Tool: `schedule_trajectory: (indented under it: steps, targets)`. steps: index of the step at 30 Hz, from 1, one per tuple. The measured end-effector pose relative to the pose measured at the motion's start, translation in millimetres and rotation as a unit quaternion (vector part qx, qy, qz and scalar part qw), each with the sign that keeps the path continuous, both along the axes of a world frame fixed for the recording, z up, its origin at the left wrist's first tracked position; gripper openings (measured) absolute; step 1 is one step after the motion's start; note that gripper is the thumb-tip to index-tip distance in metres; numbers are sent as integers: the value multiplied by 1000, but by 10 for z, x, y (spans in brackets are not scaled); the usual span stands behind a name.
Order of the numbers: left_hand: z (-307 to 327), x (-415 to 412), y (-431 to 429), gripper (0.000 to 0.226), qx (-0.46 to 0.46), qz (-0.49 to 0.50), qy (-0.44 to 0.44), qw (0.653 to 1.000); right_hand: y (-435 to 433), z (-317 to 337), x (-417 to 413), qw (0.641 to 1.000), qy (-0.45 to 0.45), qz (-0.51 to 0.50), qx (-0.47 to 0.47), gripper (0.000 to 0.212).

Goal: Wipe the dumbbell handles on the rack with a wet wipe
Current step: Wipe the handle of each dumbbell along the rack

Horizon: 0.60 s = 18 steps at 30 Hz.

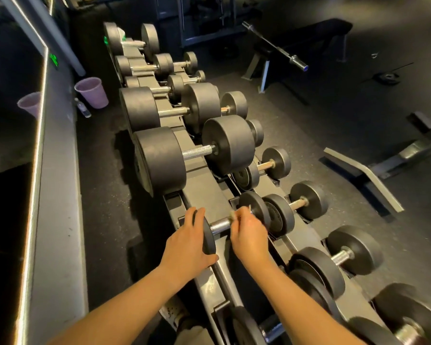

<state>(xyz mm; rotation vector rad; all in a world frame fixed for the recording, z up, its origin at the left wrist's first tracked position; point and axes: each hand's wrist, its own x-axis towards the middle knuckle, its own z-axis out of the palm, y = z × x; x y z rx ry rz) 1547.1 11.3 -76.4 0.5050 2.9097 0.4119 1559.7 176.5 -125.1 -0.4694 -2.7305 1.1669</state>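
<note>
Both hands are on one small dumbbell lying on the near part of the rack's upper rail. Furthest left, a purple bin stands on the dark floor by the wall, with a clear bottle just beside it. The left hand grips the dumbbell's left head, fingers curled over the top of the rim and thumb under it. Between the hands a short stretch of the bare knurled handle shows. The right hand is closed around the right part of that handle with a wet wipe bunched in its fingers, white edges poking out above the knuckles. Beyond them two large dumbbells sit on the same rail, and smaller ones fill the lower rail to the right. Far right, a bench and a barbell stand well apart from the rack.
</note>
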Motion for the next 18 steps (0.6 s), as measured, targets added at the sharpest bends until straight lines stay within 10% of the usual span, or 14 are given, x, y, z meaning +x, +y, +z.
schedule_trajectory:
  steps: [9, 14, 18]
  targets:
    - [62, -110, 27, 122, -66, -8, -5, 998, -223, 24, 45, 954, -91, -45, -281, 13]
    - [16, -124, 30, 124, -62, -1, -11, 998, -368, 44, -19, 746, -137, -307, -575, 9]
    - [-8, -126, 25, 122, -54, 5, -8, 998, -503, 54, 15, 724, -165, -306, -596, 18]
